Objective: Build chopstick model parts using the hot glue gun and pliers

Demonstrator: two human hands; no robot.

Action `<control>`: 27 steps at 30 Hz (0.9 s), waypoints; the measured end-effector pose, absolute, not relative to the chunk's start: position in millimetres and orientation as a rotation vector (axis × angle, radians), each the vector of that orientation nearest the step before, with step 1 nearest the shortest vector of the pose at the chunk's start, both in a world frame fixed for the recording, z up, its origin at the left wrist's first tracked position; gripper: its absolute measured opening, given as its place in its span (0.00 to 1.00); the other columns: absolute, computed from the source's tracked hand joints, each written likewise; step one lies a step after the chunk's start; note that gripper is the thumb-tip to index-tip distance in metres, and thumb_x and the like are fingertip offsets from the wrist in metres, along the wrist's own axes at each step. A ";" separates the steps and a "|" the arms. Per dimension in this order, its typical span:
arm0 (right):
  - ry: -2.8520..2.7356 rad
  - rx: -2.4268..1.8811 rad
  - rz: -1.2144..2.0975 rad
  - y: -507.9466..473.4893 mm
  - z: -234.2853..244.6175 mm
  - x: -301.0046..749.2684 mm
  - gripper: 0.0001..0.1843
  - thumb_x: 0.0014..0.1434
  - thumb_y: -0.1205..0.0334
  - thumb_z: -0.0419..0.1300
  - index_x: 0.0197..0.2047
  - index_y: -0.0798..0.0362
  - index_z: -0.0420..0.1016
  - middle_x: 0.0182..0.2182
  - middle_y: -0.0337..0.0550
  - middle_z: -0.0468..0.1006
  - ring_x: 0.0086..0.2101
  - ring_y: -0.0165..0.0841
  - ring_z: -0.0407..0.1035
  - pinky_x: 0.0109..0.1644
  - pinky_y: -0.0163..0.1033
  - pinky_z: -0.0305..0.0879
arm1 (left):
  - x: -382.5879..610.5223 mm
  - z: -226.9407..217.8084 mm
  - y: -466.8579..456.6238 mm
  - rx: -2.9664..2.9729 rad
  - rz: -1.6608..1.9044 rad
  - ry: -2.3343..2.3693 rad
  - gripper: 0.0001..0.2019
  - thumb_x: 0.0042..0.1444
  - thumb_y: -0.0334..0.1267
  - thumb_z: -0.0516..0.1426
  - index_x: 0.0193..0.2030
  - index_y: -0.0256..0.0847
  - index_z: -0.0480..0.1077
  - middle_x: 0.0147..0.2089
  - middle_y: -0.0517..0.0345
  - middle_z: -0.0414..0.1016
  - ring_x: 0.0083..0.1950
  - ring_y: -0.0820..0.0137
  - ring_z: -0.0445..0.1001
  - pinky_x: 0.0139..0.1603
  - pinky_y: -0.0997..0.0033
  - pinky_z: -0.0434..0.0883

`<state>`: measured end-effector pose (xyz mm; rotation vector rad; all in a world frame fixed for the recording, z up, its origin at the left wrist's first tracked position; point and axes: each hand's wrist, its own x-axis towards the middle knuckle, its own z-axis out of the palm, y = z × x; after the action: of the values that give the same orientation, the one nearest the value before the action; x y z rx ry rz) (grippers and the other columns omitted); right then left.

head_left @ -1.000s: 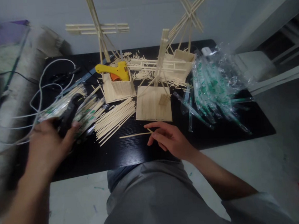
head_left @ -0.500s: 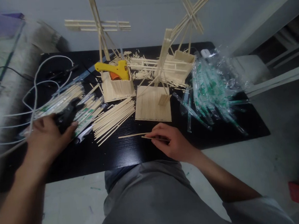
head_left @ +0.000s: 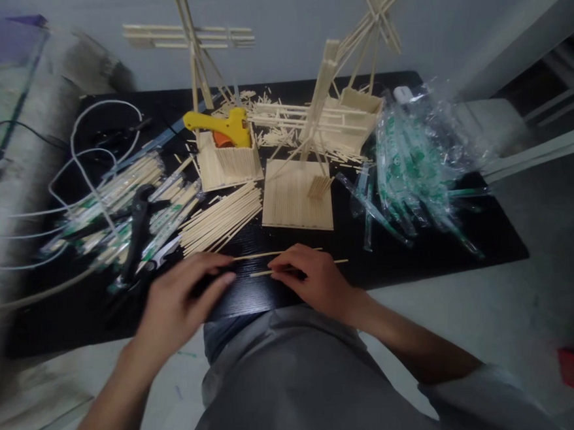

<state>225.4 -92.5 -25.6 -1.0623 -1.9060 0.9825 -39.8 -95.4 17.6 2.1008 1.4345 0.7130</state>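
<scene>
My right hand (head_left: 316, 278) is closed in a pinch on a thin wooden stick (head_left: 342, 261) just above the black table top. A second thin wooden stick (head_left: 253, 256) lies behind it, partly covered by my right fingers. My left hand (head_left: 187, 294) is at that stick's left end, its index fingertip close to it and the thumb apart; whether they touch I cannot tell. Left of my left hand, a black-handled hand tool (head_left: 139, 228) lies over wrapped stick bundles. A fan of loose wooden sticks (head_left: 223, 217) spreads just beyond my left fingers.
A flat stick panel (head_left: 295, 198) bears a windmill-like frame. Behind, a yellow glue gun (head_left: 234, 125) rests in a stick-walled box (head_left: 239, 164). Clear and green plastic wrappers (head_left: 409, 167) pile up at right. A white cable (head_left: 73, 148) loops at left. The black table's (head_left: 418, 261) front edge is near my body.
My left hand has let go of the black-handled tool and moved right to the sticks. The two sticks near my right hand now lie further right and more apart.
</scene>
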 end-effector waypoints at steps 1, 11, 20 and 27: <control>-1.922 -1.039 0.956 -93.6 -27.2 222.5 0.04 0.69 0.66 0.66 0.46 0.50 0.81 0.40 0.45 0.85 0.42 0.37 0.79 0.49 0.43 0.76 | -29.2 13.5 -100.2 2.071 0.724 1.334 0.10 0.67 0.45 0.62 0.50 0.44 0.79 0.46 0.54 0.84 0.43 0.66 0.82 0.47 0.68 0.80; -1.986 -0.996 0.879 -99.7 -35.5 216.0 0.05 0.73 0.64 0.61 0.47 0.51 0.80 0.42 0.46 0.85 0.44 0.37 0.79 0.53 0.44 0.75 | -22.5 -12.4 -104.4 2.037 0.673 1.237 0.06 0.70 0.39 0.60 0.46 0.46 0.80 0.44 0.55 0.82 0.45 0.68 0.82 0.50 0.70 0.78; -1.956 -1.090 0.693 -90.0 -30.9 258.4 0.06 0.69 0.66 0.65 0.49 0.48 0.81 0.42 0.45 0.84 0.44 0.39 0.78 0.50 0.46 0.77 | -44.7 -19.4 -101.2 2.135 0.730 1.369 0.07 0.68 0.38 0.59 0.44 0.44 0.81 0.43 0.53 0.83 0.44 0.66 0.82 0.50 0.67 0.78; -2.031 -1.178 0.654 -82.7 -35.4 272.0 0.16 0.66 0.64 0.69 0.56 0.48 0.76 0.48 0.47 0.83 0.51 0.43 0.77 0.58 0.53 0.73 | -40.4 -28.5 -99.0 2.283 0.804 1.372 0.05 0.68 0.35 0.61 0.44 0.44 0.80 0.42 0.55 0.82 0.43 0.67 0.81 0.50 0.68 0.77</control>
<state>272.0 -82.7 -35.4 -1.1775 -2.0313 0.6536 -40.4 -99.0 -28.5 2.2825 1.3720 0.8037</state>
